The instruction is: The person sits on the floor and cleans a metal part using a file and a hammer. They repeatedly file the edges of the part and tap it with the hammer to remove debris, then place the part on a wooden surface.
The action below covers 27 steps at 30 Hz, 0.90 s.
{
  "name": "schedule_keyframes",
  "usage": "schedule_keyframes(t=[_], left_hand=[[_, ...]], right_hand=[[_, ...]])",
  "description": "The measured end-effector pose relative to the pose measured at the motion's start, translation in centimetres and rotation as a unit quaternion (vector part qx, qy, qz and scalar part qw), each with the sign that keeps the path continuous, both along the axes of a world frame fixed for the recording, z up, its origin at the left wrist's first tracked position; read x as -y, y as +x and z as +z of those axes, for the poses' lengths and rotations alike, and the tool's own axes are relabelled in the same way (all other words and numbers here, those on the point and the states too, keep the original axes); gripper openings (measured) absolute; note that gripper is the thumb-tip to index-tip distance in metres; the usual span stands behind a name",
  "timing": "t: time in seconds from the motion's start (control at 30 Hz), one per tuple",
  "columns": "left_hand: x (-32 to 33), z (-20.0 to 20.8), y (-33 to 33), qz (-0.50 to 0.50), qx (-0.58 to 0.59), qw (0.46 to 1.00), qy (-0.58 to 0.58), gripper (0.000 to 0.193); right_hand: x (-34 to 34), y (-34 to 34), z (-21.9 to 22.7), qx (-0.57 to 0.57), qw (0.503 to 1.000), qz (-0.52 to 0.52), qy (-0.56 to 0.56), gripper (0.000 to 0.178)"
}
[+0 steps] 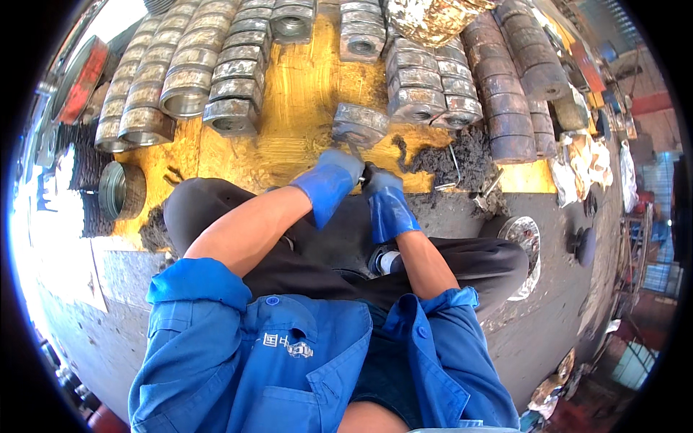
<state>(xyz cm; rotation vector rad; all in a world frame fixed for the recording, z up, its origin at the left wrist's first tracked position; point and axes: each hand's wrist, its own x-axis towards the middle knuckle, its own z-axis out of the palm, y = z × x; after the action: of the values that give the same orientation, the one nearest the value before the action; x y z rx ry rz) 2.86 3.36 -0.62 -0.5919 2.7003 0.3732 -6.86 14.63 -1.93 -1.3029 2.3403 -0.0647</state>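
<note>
Both my hands wear blue gloves with grey palms and meet in front of my lap. My left hand [341, 167] is closed around a thin metal tool [354, 150], whose visible end points up toward a lone metal block [359, 125]. Beside it my right hand [380, 180] is also closed, with its fingers bent against a small dark piece; what it holds is mostly hidden. The block is grey and angular, lying on the yellow surface [297, 94] just beyond my gloves. I cannot tell whether the tool touches it.
Rows of metal rings [186, 86] and bored blocks [416, 97] line the far side. Dark cylinders [509, 115] lie to their right. A heap of black greasy shavings [462, 160] sits right of my hands. A loose ring [121, 190] stands at left, a round metal part [521, 238] by my right knee.
</note>
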Motion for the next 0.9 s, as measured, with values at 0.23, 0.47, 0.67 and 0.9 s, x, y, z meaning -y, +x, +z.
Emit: schedule_keyframes(t=[0.23, 0.47, 0.67, 0.9], left_hand=[[7.9, 5.8, 1.1, 0.066, -0.209, 0.937, 0.273, 0.036], [13.3, -5.1, -0.3, 0.398, -0.175, 0.856, 0.28, 0.041], [10.6, -4.3, -3.8, 0.347, -0.187, 0.859, 0.328, 0.042], [13.1, -9.9, -6.6, 0.24, -0.051, 0.969, 0.012, 0.053]], right_hand=[[-3.7, -5.1, -1.2, 0.081, 0.984, -0.09, -0.133, 0.036], [-3.7, -11.2, 6.6, 0.602, 0.672, -0.344, -0.261, 0.028], [-5.0, -10.9, 17.4, 0.357, 0.859, -0.19, -0.313, 0.043], [-2.2, -11.8, 18.0, 0.418, 0.791, -0.213, -0.393, 0.046]])
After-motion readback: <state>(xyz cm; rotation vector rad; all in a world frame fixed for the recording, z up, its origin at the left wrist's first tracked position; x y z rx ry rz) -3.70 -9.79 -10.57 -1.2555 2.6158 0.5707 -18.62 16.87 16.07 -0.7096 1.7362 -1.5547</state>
